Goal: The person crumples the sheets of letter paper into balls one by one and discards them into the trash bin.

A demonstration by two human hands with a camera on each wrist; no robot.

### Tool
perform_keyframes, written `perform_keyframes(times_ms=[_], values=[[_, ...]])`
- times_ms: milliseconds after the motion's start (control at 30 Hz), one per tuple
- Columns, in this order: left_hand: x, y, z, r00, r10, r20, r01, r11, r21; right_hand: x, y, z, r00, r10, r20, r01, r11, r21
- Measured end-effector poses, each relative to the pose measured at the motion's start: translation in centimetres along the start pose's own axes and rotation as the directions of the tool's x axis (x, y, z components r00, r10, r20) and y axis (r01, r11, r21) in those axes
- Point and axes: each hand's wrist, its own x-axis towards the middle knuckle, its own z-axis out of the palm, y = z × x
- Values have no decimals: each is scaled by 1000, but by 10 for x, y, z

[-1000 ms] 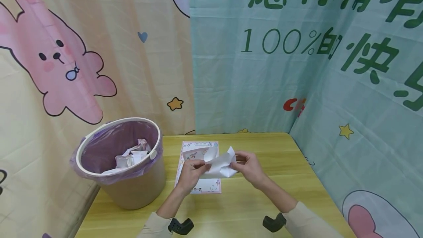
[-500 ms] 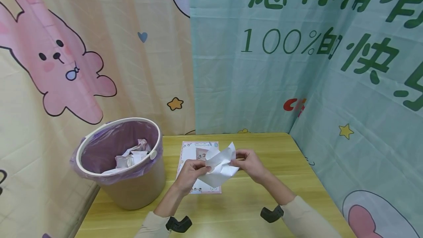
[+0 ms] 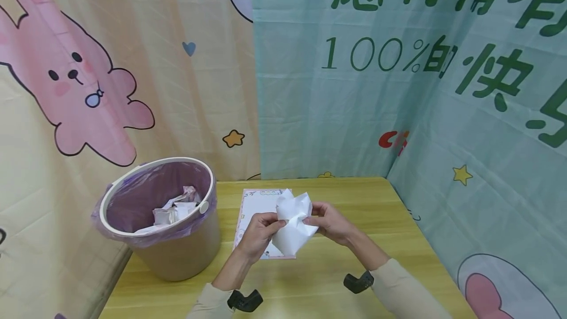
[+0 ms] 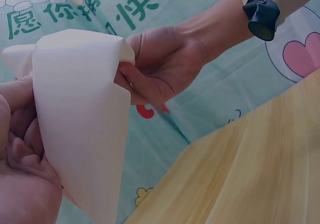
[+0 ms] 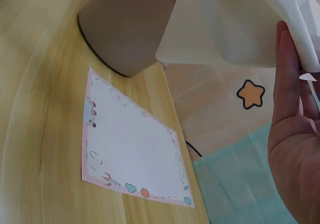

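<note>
A creased sheet of white paper is held up between both hands above the table, its edges folded inward. My left hand pinches its left side between thumb and fingers. On the opposite side my right hand grips the edge, thumb in front. In the left wrist view the paper bends into a broad curved panel that hides part of the left fingers. Below the hands, a sheet of paper with a decorated pink border lies flat on the table, partly covered in the head view.
A brown bin with a white rim and purple liner stands at the table's left, with crumpled papers inside. Printed curtains hang behind the wooden table.
The white paper has been turned and folded between the hands, its lower part now hanging in a point. Both hands stay near the same place, with the right forearm shifted slightly left.
</note>
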Motion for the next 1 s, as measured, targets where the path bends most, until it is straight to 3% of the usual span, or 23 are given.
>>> perform_keyframes(times_ms=[100, 333, 567, 1000], values=[[0, 1, 0, 1000, -2, -18, 2, 1000, 29, -1, -2, 0, 1000, -1, -1, 1, 999, -35], [1, 4, -1, 996, -9, -88, 17, 996, 89, -2, -8, 7, 995, -18, -102, 7, 994, -114], [3, 10, 0, 989, -30, -146, 54, 986, 159, -3, -11, 9, 989, -49, -140, 27, 988, -152], [1, 15, -1, 986, -18, -163, 56, 971, 234, -3, -14, 8, 984, -81, -158, 47, 977, -209]])
